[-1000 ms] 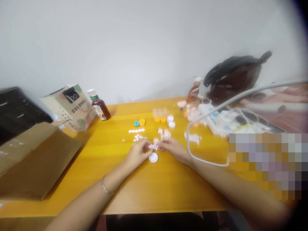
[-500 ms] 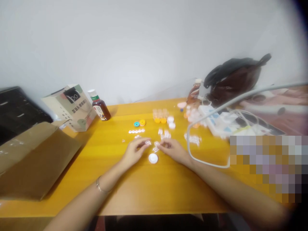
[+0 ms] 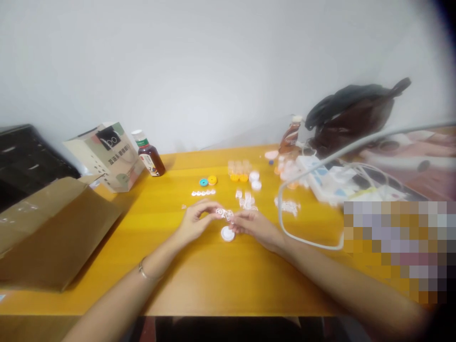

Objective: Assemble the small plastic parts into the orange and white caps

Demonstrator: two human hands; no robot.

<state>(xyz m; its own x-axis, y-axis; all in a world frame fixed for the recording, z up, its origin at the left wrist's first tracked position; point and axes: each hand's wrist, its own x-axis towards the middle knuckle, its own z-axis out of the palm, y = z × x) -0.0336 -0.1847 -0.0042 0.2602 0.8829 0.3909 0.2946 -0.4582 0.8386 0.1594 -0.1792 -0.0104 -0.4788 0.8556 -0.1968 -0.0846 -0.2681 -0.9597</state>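
Between finger and thumb of my left hand is a small white openwork plastic piece. My right hand pinches a similar white openwork piece, and the two pieces meet or overlap in front of me; I cannot tell whether they are joined. Just below them a round white lid lies on the table. Behind my right hand is a loose group of more white pieces. A row of small white discs lies beyond my left hand.
Blue and yellow round caps sit further back, beside orange-based clear containers and white caps. A cardboard box, paper bag and dark bottle stand left. A grey cable loops beside my right forearm.
My hands have brought the two white pieces together, where they were apart before. The loose piece near the lid no longer shows separately. The view has shifted slightly.
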